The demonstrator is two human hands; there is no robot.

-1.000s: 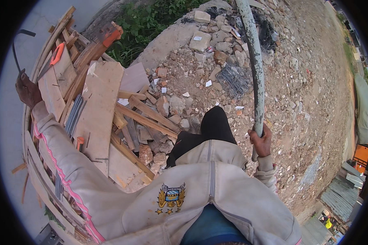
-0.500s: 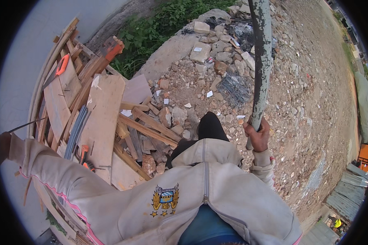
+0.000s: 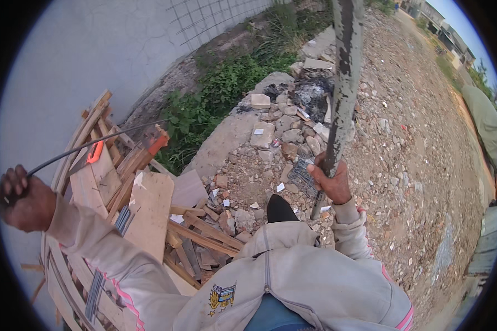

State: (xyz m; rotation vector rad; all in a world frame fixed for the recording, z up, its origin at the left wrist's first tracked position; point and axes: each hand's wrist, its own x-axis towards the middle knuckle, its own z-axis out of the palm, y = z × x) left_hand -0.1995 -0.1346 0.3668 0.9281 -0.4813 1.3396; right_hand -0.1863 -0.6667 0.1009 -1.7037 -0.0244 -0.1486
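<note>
- Left hand (image 3: 27, 199): closed around a thin dark rod (image 3: 83, 147).
- Right hand (image 3: 332, 182): curled around a paint-flaked pole (image 3: 345, 83) near its lower end.
- Orange-handled handsaw (image 3: 95, 152): atop stacked timber (image 3: 88, 191).

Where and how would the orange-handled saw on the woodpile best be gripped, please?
Its orange handle looks best, approached from above and the right: the saw lies atop boards, its blade running leftward, away from that side.

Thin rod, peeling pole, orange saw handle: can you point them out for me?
Thin rod (image 3: 88, 145): head view, partway along its length.
Peeling pole (image 3: 347, 83): head view, middle of its shaft.
Orange saw handle (image 3: 95, 151): head view, middle of the grip.
</note>
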